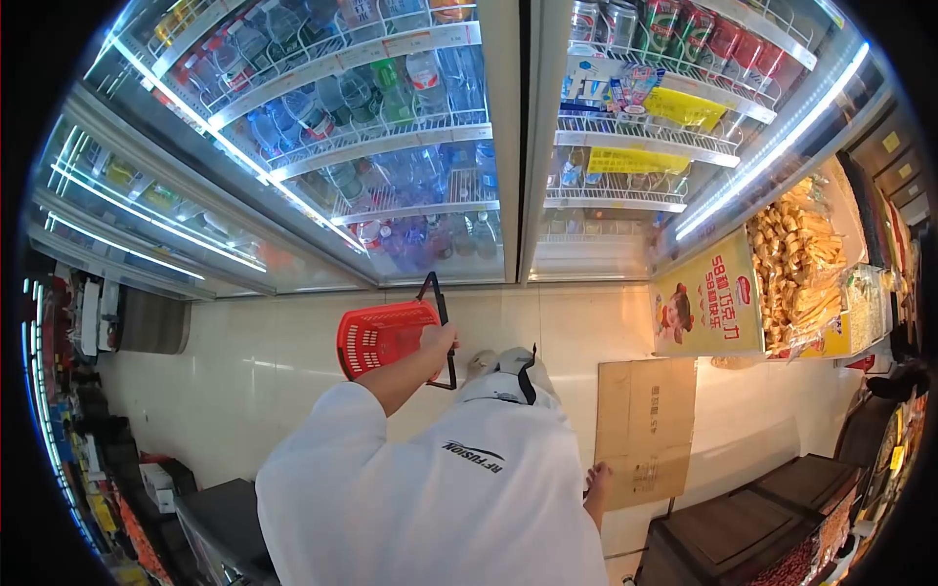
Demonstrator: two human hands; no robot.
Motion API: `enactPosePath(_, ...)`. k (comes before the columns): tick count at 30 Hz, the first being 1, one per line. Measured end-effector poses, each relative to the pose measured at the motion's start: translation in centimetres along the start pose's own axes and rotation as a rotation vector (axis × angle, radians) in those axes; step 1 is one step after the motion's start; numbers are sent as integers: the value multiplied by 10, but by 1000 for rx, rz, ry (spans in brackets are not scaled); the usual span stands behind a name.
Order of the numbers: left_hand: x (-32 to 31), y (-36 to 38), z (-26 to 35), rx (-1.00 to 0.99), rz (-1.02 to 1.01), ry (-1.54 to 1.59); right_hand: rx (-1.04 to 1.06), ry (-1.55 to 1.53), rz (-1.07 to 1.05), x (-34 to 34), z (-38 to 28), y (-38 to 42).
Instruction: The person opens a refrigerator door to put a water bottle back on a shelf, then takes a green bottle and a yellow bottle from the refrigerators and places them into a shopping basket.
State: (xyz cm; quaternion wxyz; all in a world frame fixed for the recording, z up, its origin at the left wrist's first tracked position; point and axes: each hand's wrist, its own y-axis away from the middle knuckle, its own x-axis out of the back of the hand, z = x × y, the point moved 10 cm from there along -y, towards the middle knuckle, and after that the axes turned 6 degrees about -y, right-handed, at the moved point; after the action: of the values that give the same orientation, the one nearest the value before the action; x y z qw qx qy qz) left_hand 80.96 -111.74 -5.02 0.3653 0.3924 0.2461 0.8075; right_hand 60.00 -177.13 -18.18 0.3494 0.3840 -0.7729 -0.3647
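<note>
A red plastic basket [366, 337] with a black handle hangs at my left side, in front of the glass-door fridge. My left hand [440, 338] is closed round the black handle [443, 313]. The inside of the basket is only partly visible, and I make out nothing in it. My right hand [598, 477] hangs low at my right side, by the left edge of a flat cardboard sheet [647, 420] on the floor. Its fingers look curled, but they are small, and whether they hold anything is unclear.
Ahead, tall fridges hold bottles [391, 93] and cans [692, 34] behind glass. On the right are a yellow display box [708, 305] and a heap of packaged snacks [796, 254]. Dark wooden bins [752, 513] stand at the lower right, and a dark counter [225, 523] at the lower left.
</note>
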Motion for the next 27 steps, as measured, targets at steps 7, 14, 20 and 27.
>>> enactPosePath(7,11,15,36,-61,23,126,154,13,-67,-50,-99,6)
enactPosePath(14,46,20,44,-96,36,19,149,267,-253,-100,-121,-26)
enactPosePath(20,-1,10,49,-165,-82,309,229,297,-258,-124,-167,-38)
enactPosePath(27,-19,-21,98,-248,-46,152,322,281,-190,-126,-228,-60)
